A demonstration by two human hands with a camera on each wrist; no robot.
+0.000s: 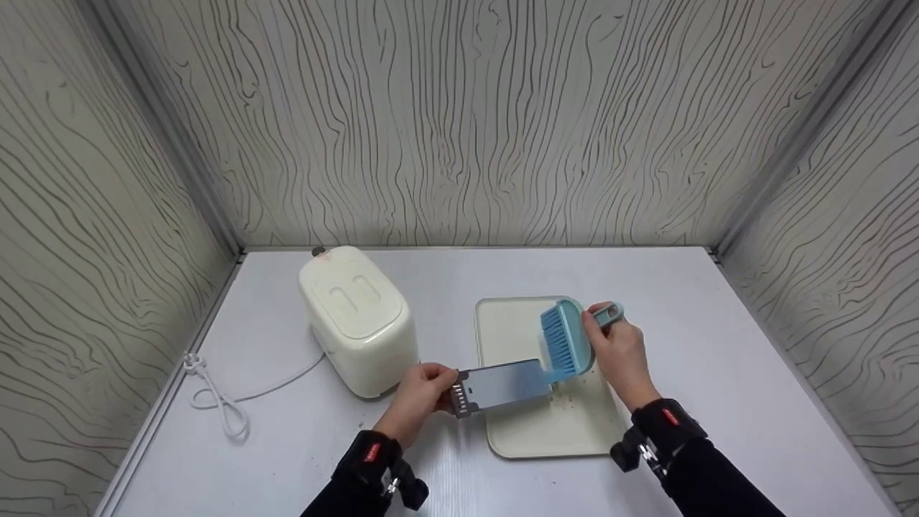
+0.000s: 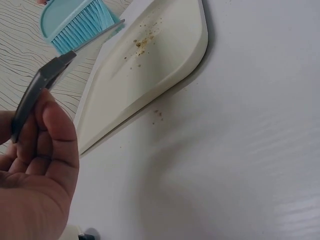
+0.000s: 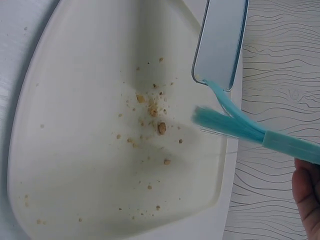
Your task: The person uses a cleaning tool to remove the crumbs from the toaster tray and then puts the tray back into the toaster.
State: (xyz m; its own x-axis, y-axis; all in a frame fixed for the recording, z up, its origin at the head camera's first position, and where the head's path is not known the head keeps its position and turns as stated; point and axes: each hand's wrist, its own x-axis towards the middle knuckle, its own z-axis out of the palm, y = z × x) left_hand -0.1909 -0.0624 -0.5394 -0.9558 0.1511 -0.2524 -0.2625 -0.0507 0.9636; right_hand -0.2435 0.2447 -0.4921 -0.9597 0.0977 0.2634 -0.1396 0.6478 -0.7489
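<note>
My left hand [image 1: 418,397] pinches the dark slotted end of a thin metal crumb tray [image 1: 506,384]. The metal plate reaches out over a cream serving tray [image 1: 520,434] lying on the table. In my right hand [image 1: 623,359] is a light blue hand brush [image 1: 576,334], gripped by its handle. Some bristles [image 3: 215,120] are bent against the free end of the metal plate, as the right wrist view shows. Brown and yellow crumbs [image 3: 162,128] lie scattered on the serving tray beneath, thickest near its middle.
A cream toaster [image 1: 366,345] with a lid on top stands left of the trays. Its white cord [image 1: 280,384] runs left to a bundled plug [image 1: 194,364]. A few crumbs [image 2: 159,114] lie on the table beside the serving tray. Patterned walls enclose the back and sides.
</note>
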